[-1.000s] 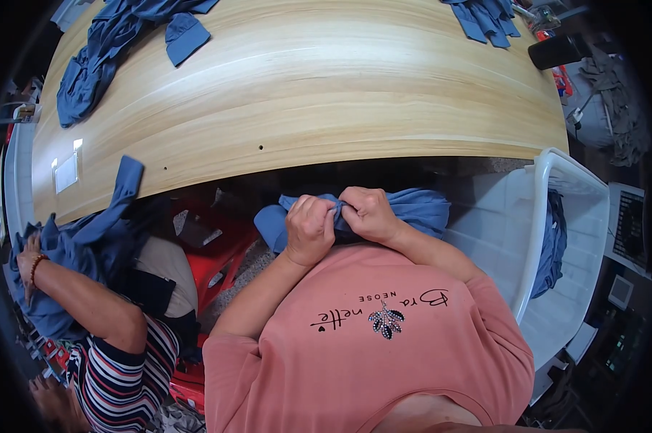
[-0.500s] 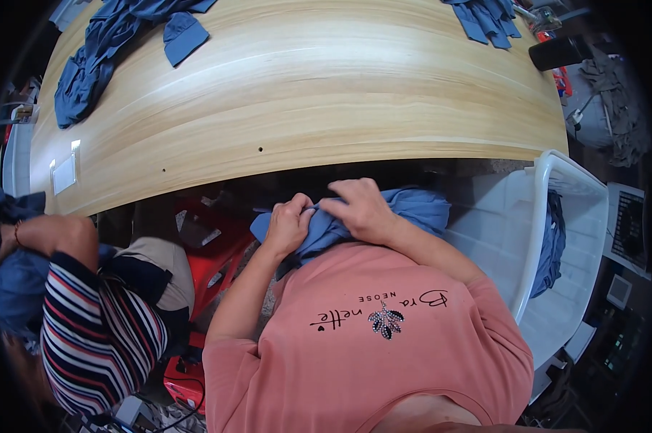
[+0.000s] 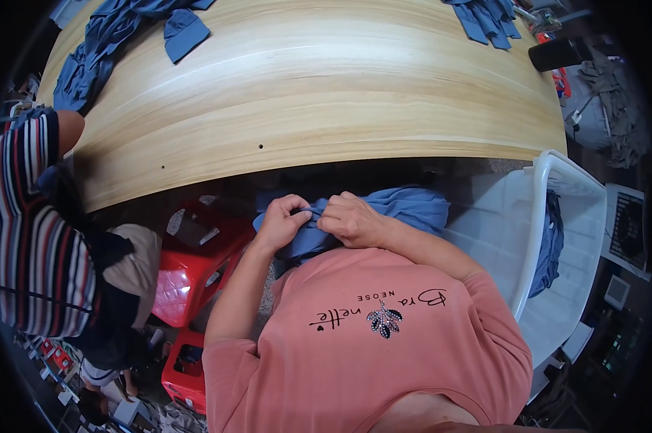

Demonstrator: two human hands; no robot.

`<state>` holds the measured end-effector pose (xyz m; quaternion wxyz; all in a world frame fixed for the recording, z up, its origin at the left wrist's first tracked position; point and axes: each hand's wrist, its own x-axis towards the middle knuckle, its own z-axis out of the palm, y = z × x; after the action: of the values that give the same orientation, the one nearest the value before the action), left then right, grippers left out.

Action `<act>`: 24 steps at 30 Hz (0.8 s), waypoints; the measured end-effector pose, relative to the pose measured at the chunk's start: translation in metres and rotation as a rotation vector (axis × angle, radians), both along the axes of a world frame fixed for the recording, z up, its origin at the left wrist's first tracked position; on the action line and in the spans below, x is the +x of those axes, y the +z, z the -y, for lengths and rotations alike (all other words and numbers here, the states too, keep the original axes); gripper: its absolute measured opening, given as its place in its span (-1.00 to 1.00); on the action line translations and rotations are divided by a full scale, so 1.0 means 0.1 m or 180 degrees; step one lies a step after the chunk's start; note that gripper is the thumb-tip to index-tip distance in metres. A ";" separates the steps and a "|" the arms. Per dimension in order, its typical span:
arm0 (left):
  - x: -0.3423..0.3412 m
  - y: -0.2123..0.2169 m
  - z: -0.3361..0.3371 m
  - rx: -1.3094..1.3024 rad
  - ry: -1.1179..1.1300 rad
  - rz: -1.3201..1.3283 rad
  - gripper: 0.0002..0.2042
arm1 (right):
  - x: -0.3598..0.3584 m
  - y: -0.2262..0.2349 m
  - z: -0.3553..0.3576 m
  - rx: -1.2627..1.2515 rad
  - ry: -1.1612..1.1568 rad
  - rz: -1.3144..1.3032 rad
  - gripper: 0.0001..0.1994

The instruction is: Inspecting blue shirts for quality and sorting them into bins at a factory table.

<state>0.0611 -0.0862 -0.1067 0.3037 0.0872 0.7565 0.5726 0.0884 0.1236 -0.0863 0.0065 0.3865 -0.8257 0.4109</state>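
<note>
Co-worker (image 3: 41,238) has swung up to surface (image 3: 326,108), well left of your fingers (image 3: 329,222). Left hand (image 3: 277,222), right hand (image 3: 353,221) pinch blue cloth (image 3: 416,204) close together, probably keeping fold taut between; bulk spreads right of fingers, perhaps lap-supported.

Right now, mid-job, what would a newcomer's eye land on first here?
Probably the pink shirt filling the lower middle, with the left hand and right hand pinching a blue garment just above it. Next, the broad pale wooden table across the top. Then the bright red stool left of the wearer and the large white bin at right.
</note>
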 end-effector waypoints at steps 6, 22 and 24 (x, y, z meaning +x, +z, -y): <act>0.00 0.16 -0.01 0.0647 0.0285 0.1166 -0.97 | -0.03 0.05 -0.02 0.0040 0.0177 0.0245 -0.80; 0.15 0.36 -0.13 -0.0976 0.0729 -0.2026 -0.91 | -0.06 0.21 0.02 -0.0347 -0.0473 -0.0284 -0.80; 0.18 0.37 -0.11 -0.0559 0.0771 -0.1453 -0.92 | -0.06 0.21 0.02 -0.0093 -0.0521 -0.0424 -0.79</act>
<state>0.0795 -0.0748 -0.0693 0.0609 0.0963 0.8571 0.5024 0.0822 0.1218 -0.0651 0.1006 0.3440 -0.8462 0.3943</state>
